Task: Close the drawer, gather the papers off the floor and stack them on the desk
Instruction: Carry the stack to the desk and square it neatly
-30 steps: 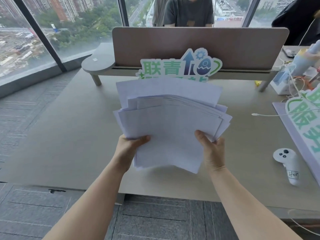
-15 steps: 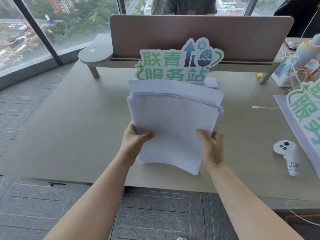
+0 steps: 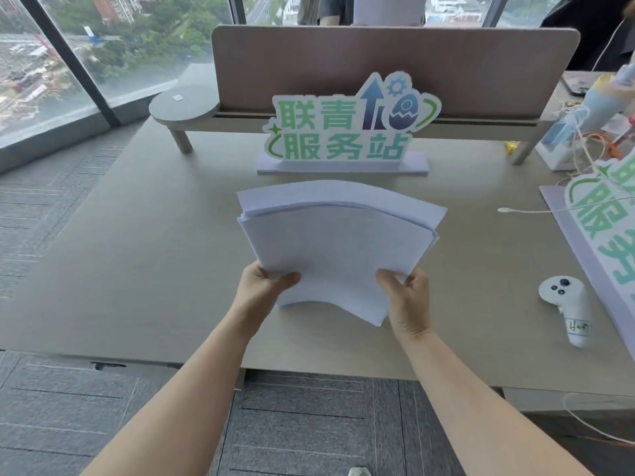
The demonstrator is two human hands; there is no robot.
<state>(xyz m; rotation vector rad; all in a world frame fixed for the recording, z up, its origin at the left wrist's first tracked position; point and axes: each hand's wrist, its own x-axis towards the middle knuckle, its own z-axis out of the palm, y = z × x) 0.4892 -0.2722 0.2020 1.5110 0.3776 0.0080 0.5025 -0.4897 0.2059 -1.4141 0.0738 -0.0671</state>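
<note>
A thick bundle of white papers (image 3: 336,242) is held over the middle of the beige desk (image 3: 137,255), bowed upward, its sheets nearly squared. My left hand (image 3: 264,290) grips the bundle's near left edge, thumb on top. My right hand (image 3: 409,297) grips the near right edge, thumb on top. The near edge of the papers looks close to the desk top, but I cannot tell whether it touches. No drawer shows in this view.
A green-lettered standing sign (image 3: 347,128) stands just behind the papers, before a pink divider panel (image 3: 395,67). A white controller (image 3: 567,310) lies right, beside a flat sign (image 3: 604,242) and a white cable (image 3: 536,210). A person (image 3: 336,8) sits beyond the divider. Grey carpet (image 3: 309,424) lies below.
The fanned-out sheets have been drawn together into a tidier bundle. Both hands have lowered it toward the desk, so the sign behind it now shows in full.
</note>
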